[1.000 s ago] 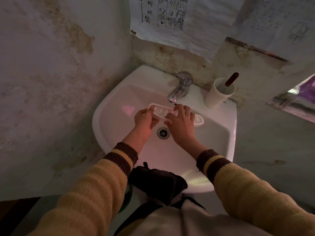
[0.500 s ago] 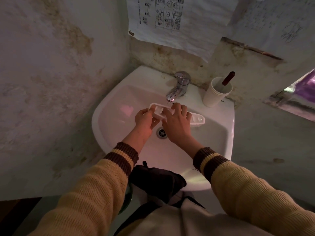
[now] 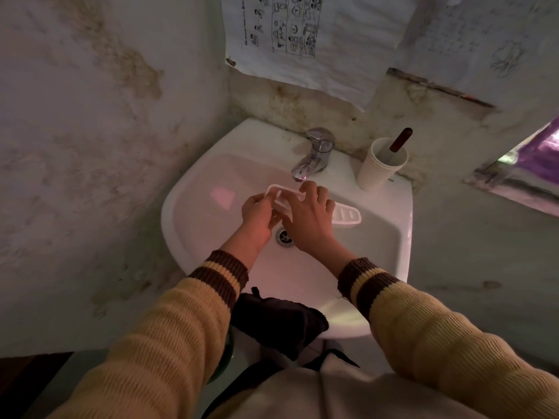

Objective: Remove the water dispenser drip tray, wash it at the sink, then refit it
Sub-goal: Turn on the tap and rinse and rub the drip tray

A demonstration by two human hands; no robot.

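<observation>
A long white slotted drip tray (image 3: 348, 215) lies crosswise in the white sink (image 3: 390, 237), just below the tap spout (image 3: 302, 172). My left hand (image 3: 258, 214) grips the tray's left end. My right hand (image 3: 308, 216) lies over the tray's middle with fingers spread and pressed on it, hiding that part. The tray's right end sticks out past my right hand. I cannot tell whether water runs from the tap.
The chrome drain (image 3: 284, 235) sits under my hands. A white cup (image 3: 381, 167) with a brown-handled item stands on the sink's back right rim. Stained walls close in on the left and behind, with paper sheets (image 3: 302, 40) above. A window opening (image 3: 529, 167) is on the right.
My right hand has slid leftwards along the tray towards my left hand, uncovering more of the tray's right end. The left hand keeps its hold.
</observation>
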